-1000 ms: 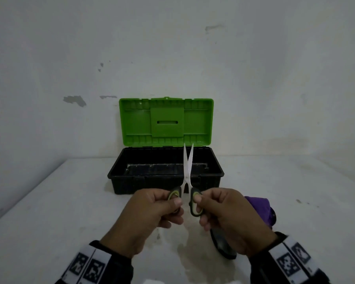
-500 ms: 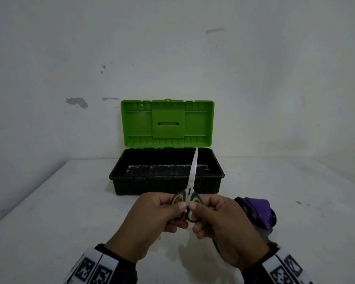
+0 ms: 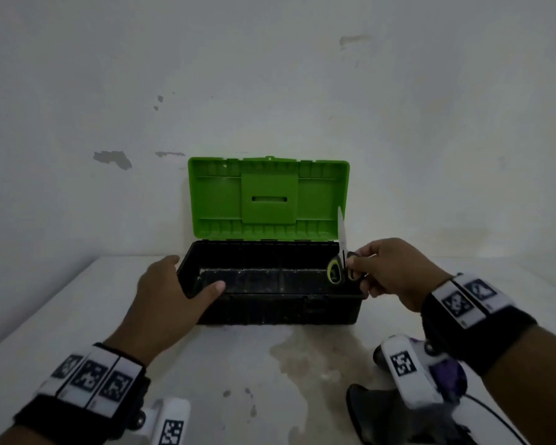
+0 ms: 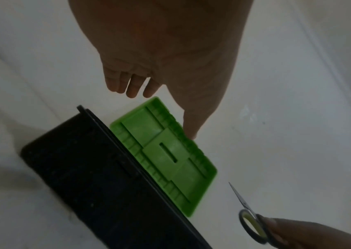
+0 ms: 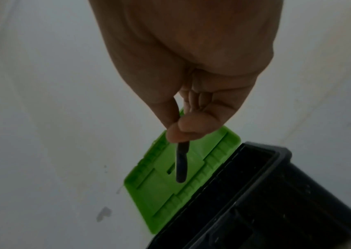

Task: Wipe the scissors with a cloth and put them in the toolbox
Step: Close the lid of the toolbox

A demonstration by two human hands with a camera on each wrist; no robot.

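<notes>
The toolbox (image 3: 270, 303) was black with a bright green lid (image 3: 267, 197); the scissors (image 3: 339, 268) showed black-and-yellow-green handles, and the desk (image 3: 61, 316) was white, stained.

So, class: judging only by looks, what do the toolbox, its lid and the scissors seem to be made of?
Toolbox: apparently moulded plastic, matt black, with ribbed walls.
Lid: likely the same plastic, bright green, with moulded ribs and a slot.
Scissors: blades look like bare polished metal, pale and reflective; handle loops seem black plastic or rubber with a yellow-green lining.
</notes>
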